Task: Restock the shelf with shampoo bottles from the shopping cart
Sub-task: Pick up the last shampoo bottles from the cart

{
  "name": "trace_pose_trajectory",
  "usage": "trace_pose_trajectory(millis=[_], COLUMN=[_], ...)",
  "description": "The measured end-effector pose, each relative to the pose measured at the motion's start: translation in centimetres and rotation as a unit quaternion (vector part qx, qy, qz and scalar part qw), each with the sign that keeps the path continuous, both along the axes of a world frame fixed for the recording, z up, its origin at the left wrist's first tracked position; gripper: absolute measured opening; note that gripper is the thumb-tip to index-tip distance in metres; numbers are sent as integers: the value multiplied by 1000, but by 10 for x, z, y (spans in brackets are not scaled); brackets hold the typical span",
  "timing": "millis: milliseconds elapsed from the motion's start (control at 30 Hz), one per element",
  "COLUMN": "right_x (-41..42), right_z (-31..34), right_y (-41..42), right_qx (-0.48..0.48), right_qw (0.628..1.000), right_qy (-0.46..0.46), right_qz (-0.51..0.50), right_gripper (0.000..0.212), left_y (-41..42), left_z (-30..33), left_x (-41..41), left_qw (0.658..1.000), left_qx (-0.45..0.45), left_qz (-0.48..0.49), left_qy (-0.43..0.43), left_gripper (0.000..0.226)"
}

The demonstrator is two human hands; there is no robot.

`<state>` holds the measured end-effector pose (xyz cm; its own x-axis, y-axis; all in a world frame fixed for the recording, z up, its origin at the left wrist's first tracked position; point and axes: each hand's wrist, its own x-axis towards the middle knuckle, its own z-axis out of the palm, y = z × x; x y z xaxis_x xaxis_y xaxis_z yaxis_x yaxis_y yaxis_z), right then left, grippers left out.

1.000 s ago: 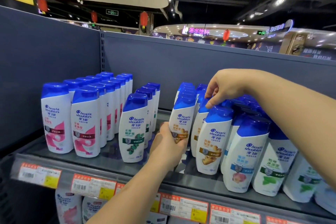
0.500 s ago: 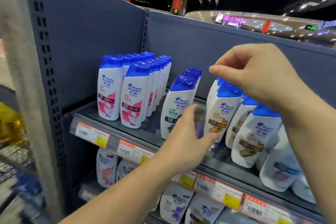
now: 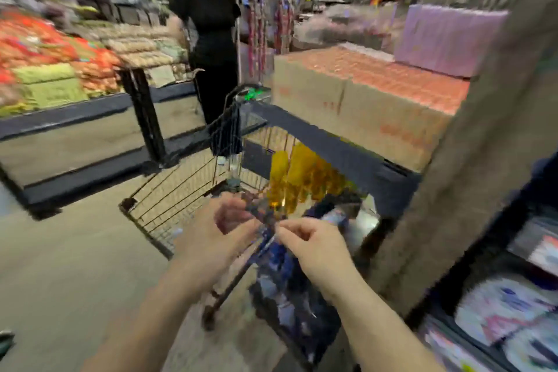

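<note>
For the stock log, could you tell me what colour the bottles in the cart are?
Yellow-amber bottles, in the head view.

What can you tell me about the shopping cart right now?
The shopping cart is a wire-mesh basket of thin metal bars with a dark rim, standing on the tan floor beside the dark shelving frame. It holds yellow packs at its far end and blurred blue-and-white items nearer the camera. The left hand and right hand are over it, both empty; contact cannot be judged. Motion blur hides finer detail.
</note>
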<state>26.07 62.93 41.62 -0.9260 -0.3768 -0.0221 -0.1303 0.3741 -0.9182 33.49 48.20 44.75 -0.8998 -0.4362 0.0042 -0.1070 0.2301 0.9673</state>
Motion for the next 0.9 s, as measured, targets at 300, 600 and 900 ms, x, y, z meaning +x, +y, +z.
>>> trace_pose_trajectory(millis=[300, 600, 900], right_x=[-84, -207, -277], right_z=[-82, -176, -315], right_y=[-174, -292, -363], right_qx=[18, 4, 139], right_qw=[988, 947, 869], right_qy=[-141, -300, -390], right_qz=[-63, -115, -272], right_gripper=[8, 20, 14], left_y=[-191, -324, -408], left_z=[-65, -166, -329], left_x=[-85, -213, -348], left_qw=[989, 974, 920], left_qx=[56, 52, -57], left_qz=[73, 71, -117], left_qy=[-117, -207, -368], left_gripper=[20, 19, 44])
